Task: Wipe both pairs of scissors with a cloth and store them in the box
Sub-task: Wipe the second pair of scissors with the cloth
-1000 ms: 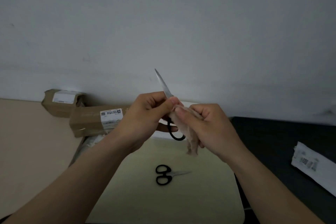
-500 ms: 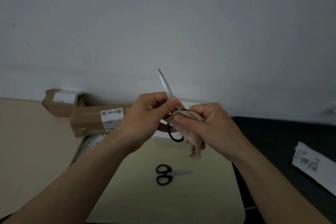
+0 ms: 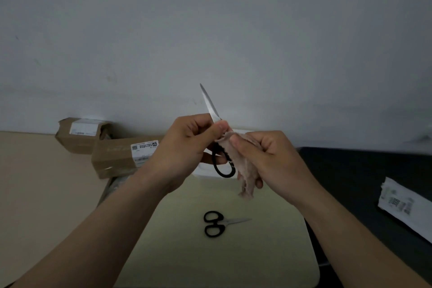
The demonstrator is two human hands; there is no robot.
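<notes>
- We find the left hand (image 3: 187,145) gripping the raised scissors (image 3: 211,110), blade pointing up.
- The right hand (image 3: 268,159) pinches the cloth (image 3: 243,170) against the handle.
- The second scissors (image 3: 216,223) lie below, untouched.

A pale yellow-green rounded tabletop (image 3: 268,264) carries small black-handled scissors (image 3: 218,224). Two brown cardboard boxes (image 3: 114,159) rest on the beige surface (image 3: 42,194) beside it.
</notes>
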